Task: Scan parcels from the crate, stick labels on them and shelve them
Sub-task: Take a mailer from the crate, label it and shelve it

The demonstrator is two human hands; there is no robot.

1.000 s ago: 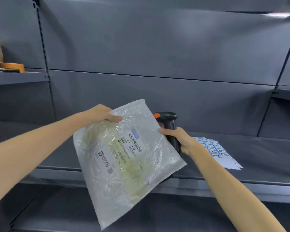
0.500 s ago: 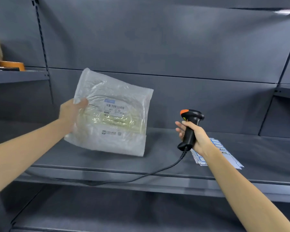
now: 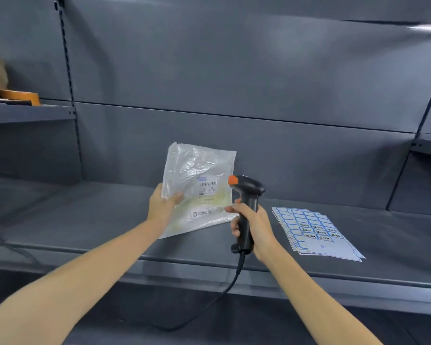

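Observation:
A clear plastic parcel (image 3: 199, 185) with a white barcode label stands nearly upright over the grey shelf (image 3: 85, 215), its printed face toward me. My left hand (image 3: 163, 205) grips its left edge, thumb on the front. My right hand (image 3: 253, 226) grips the handle of a black barcode scanner (image 3: 246, 195) with an orange tip, held just right of the parcel and pointing at it. The scanner's black cable hangs down past the shelf's front edge.
Sheets of blue-bordered labels (image 3: 314, 231) lie on the shelf to the right of the scanner. A higher shelf at the far left carries an orange-brown object (image 3: 20, 97). A lower shelf runs beneath. Grey back panels close the rear.
My left hand has carried the parcel from the upper left toward the middle, turning it nearly upright. My right hand has brought the scanner close beside the parcel.

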